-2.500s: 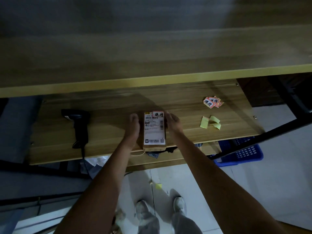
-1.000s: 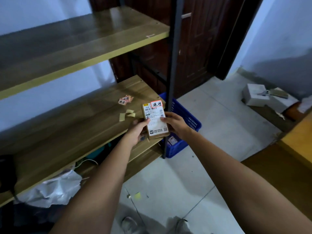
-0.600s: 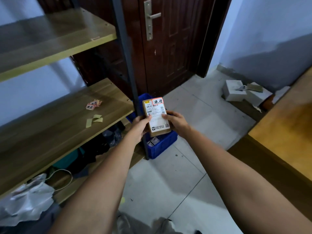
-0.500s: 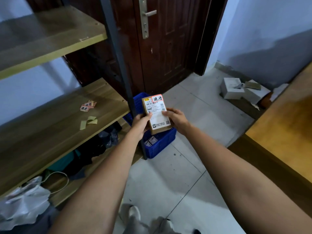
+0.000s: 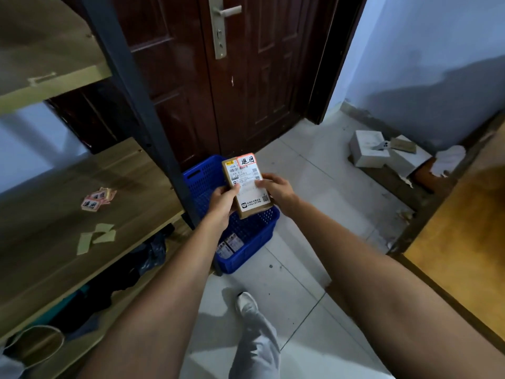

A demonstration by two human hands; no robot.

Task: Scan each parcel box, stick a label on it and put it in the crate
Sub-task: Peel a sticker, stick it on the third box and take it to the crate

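A brown parcel box (image 5: 247, 185) with a red label (image 5: 246, 160) is held above the blue crate (image 5: 251, 236), gripped at its sides by the left hand (image 5: 223, 202) and right hand (image 5: 277, 191), fingers curled round it.

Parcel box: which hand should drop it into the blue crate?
Probably the left hand: it sits directly above the blue crate, while the right hand holds the parcel box at the crate's outer edge. Both grip it now.
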